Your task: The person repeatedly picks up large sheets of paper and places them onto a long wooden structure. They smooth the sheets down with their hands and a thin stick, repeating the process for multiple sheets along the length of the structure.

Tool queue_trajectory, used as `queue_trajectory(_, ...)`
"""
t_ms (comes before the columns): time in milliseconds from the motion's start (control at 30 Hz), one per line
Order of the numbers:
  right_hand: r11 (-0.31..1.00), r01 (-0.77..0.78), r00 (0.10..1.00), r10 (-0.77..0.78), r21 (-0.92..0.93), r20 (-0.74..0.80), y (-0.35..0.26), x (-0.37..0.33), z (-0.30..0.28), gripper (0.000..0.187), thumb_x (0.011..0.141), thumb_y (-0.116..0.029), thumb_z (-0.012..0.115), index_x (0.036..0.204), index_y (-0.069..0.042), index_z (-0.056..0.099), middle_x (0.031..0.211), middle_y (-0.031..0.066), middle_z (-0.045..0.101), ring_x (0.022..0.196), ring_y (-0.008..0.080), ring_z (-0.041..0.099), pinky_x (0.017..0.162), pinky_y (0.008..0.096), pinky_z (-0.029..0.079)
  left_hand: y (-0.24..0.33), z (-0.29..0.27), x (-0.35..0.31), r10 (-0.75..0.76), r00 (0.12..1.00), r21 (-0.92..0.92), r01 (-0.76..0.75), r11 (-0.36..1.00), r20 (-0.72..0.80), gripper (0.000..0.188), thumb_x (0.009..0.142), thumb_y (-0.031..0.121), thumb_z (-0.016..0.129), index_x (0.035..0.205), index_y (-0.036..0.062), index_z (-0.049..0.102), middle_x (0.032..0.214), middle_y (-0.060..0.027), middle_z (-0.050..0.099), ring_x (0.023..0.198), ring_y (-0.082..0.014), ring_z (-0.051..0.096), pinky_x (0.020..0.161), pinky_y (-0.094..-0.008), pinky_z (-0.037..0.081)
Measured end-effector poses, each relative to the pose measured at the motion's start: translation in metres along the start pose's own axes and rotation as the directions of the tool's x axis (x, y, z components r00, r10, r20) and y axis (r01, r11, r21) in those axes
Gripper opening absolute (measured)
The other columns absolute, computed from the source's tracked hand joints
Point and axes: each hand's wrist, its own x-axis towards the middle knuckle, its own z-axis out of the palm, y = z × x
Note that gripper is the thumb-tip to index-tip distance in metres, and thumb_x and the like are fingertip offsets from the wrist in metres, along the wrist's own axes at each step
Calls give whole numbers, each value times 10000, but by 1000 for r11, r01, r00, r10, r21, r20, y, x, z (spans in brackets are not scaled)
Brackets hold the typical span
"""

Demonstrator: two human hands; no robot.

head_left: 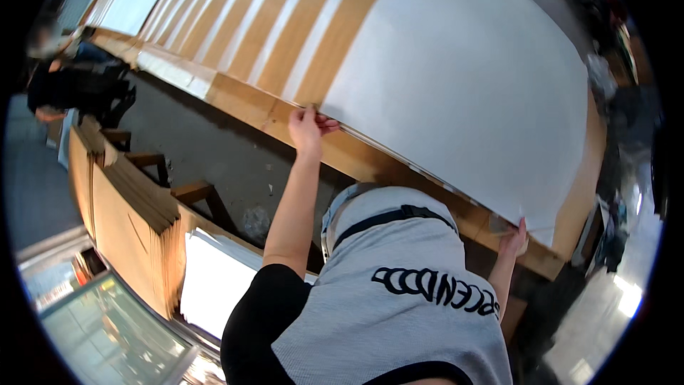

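Note:
A large white sheet (463,93) lies on the right part of a long brown table (239,103). To its left, overlapping sheets (285,36) fan out in brown and white stripes. At the near edge, where the stripes meet the plain white surface, my left hand (308,130) pinches the sheet's rim, its other fingers loosely curled. My right hand (513,241) grips the same near edge close to the right corner, thumb on top. The fingers under the sheet there are hidden.
Behind me on the left stand a row of brown cardboard sheets (135,207) and a stack of white sheets (217,278). A glass-topped case (114,328) is at the lower left. Another person (75,85) is by the table's far left end. Crumpled clear plastic (255,221) lies on the floor.

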Motion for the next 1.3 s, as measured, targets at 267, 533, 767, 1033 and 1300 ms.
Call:
queue_trajectory(267, 990, -108, 994, 106, 88, 25, -7, -5, 13, 399, 821, -195, 546, 1155, -15, 422, 1111, 77, 483, 1037, 200, 442, 908, 347, 349, 3, 2, 1, 10, 1000, -14, -10, 1000, -4, 147, 866, 142, 439, 855, 13, 369, 642, -90, 470, 508, -246, 567, 492, -369, 529)
queue_trajectory(533, 989, -130, 991, 127, 72, 41, -4, -5, 5, 352, 833, -178, 528, 1133, -16, 440, 1085, 73, 498, 1007, 202, 470, 899, 343, 367, 6, 0, -2, -1, 999, -30, 0, 1000, -38, 146, 865, 142, 444, 856, 26, 356, 659, -94, 475, 507, -218, 547, 440, -332, 498)
queue_trajectory(767, 997, -60, 998, 60, 57, 12, -15, -19, 26, 352, 818, -197, 557, 1108, -23, 460, 1057, 62, 509, 954, 168, 481, 843, 306, 377, 6, -6, -15, 516, 855, 442, -483, 756, 53, 223, 844, 205, 535, 849, -1, 451, 697, -33, 449, 614, -103, 433, 550, -247, 391)
queue_trajectory(1033, 996, -76, 997, 77, 47, 0, -19, -24, 36, 311, 817, -209, 565, 1064, -34, 493, 1012, 29, 524, 913, 135, 482, 802, 285, 375, -1, -7, -13, 479, 854, 610, -493, 620, 204, 182, 805, 170, 577, 801, -6, 533, 804, -63, 455, 662, -143, 444, 625, -263, 393)
queue_trajectory(1300, 998, -47, 999, 47, 51, 2, -18, -28, 34, 313, 830, -182, 545, 1090, -17, 487, 1037, 30, 526, 936, 137, 483, 800, 290, 377, -10, -15, 3, 479, 851, 605, -501, 619, 214, 177, 776, 147, 604, 786, -14, 530, 775, -75, 475, 657, -160, 462, 614, -277, 402)
